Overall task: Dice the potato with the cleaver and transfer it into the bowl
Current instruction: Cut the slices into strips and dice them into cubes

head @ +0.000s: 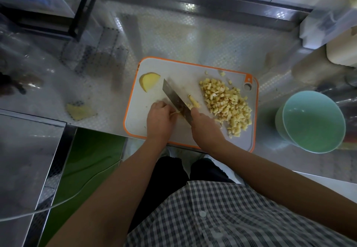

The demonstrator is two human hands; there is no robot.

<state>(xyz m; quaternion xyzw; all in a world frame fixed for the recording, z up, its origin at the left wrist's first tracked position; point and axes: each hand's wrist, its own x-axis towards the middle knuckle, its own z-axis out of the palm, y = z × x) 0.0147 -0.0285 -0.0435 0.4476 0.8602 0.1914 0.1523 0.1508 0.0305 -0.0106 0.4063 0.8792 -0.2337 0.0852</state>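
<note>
The person wears a short-sleeved button-front shirt (241, 217) in a small dark-and-white check, with pale round buttons down its placket at 5 o'clock. Both forearms are bare to the hands. Dark trousers (170, 173) show below the shirt hem, towards the counter's edge.

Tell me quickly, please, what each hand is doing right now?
Left hand: closed, fingers curled on potato strips at the blade.
Right hand: closed around the cleaver handle.

Bare counter (193, 34) lies open behind the cutting board (255, 111); the bowl (289, 130) crowds its right edge.
</note>
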